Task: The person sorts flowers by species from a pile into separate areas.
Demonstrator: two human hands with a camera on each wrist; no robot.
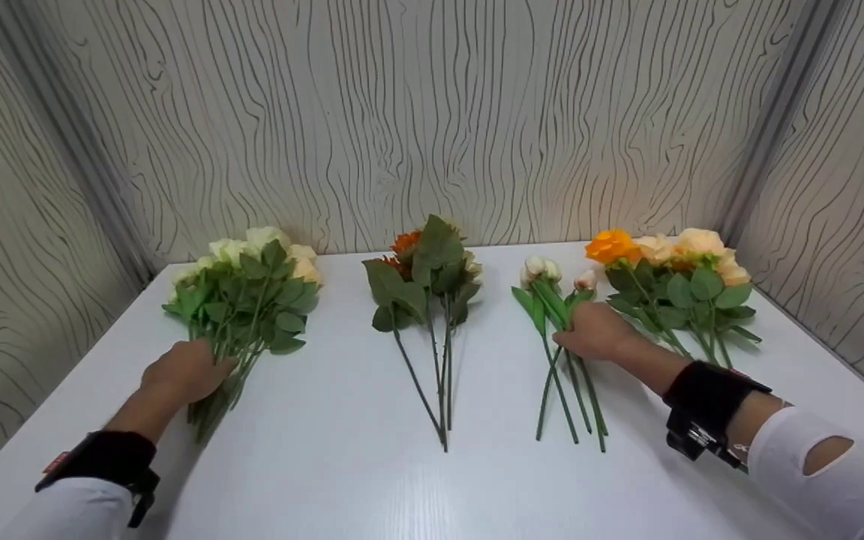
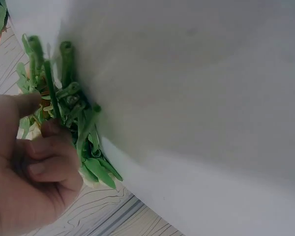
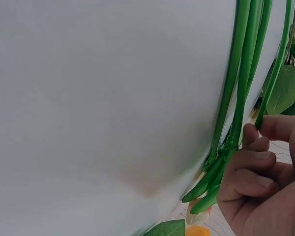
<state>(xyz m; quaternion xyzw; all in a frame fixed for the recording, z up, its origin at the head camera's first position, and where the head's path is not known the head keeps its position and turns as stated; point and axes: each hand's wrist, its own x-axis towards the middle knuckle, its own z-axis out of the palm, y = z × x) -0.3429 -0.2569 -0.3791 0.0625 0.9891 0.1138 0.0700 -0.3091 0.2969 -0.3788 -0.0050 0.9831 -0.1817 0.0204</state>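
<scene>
At the left, a leafy bunch of white and cream artificial roses (image 1: 256,281) lies on the white table (image 1: 312,450). My left hand (image 1: 184,371) is at its stems; the left wrist view shows thumb and forefinger pinching a green stem (image 2: 51,88), other fingers curled. On the right, pale tulips (image 1: 541,270) lie with stems crossing and spread toward me. My right hand (image 1: 595,331) is over them just below the blooms, and in the right wrist view it pinches one thin green tulip stem (image 3: 273,91), apart from several others.
Between the hands lies a group of rust-orange flowers (image 1: 407,244) with broad dark leaves, its stems meeting near the front. Beyond my right hand, orange and peach roses (image 1: 698,244) lie at the back right. Wood-patterned panels (image 1: 432,112) enclose the table's back and sides.
</scene>
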